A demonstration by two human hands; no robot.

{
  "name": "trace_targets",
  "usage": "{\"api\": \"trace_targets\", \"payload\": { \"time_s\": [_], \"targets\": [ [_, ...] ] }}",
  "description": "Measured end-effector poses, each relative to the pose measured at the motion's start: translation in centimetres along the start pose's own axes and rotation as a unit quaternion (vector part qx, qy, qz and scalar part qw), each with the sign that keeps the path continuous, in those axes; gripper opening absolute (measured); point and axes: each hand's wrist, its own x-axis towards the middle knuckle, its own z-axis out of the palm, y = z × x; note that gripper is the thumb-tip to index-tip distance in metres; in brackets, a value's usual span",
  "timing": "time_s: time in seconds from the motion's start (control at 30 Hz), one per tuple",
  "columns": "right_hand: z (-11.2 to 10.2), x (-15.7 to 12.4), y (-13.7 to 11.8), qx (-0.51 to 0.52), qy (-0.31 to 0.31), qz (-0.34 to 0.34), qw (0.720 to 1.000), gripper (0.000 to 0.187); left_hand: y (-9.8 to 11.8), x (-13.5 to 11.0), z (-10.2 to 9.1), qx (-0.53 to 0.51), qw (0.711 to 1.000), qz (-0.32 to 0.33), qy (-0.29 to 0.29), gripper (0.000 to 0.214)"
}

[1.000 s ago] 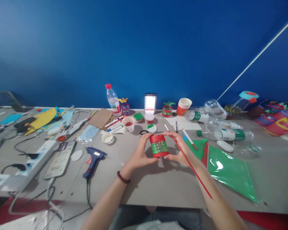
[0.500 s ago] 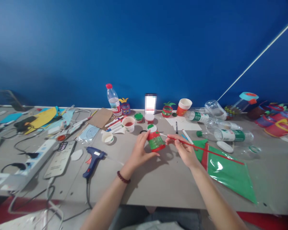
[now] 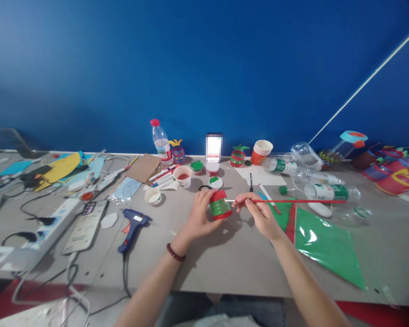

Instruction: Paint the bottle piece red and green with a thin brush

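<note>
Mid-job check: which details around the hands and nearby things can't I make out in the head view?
All in the head view:
- Left side of the red and green container: covered by the left hand.
- Tip of the red brush: too small to tell whether it touches the container.
- Phone screen: hidden by pixelation.
- Print on the red-capped bottle: too small.
- Left forearm: cut off by the bottom edge.

On the surface (image 3: 259, 272), from the jar (image 3: 221, 209), the glue gun (image 3: 134, 222) is placed at 9 o'clock, the screen (image 3: 213, 148) at 12, the stacked cups (image 3: 261, 152) at 1.
</note>
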Motion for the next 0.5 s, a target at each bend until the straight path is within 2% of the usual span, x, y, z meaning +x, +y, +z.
{"api": "trace_targets", "payload": {
  "time_s": [0.17, 0.5],
  "targets": [
    [0.12, -0.21, 0.68, -0.007, -0.011, 0.015, 1.0, 0.029, 0.34, 0.16, -0.06, 0.007, 1.0, -0.002, 0.004, 0.068],
    [-0.61, 0.25, 0.47, -0.055, 0.019, -0.004, 0.998, 0.031, 0.53, 0.16, -0.28, -0.007, 1.0, 0.003, 0.006, 0.066]
  ]
}}
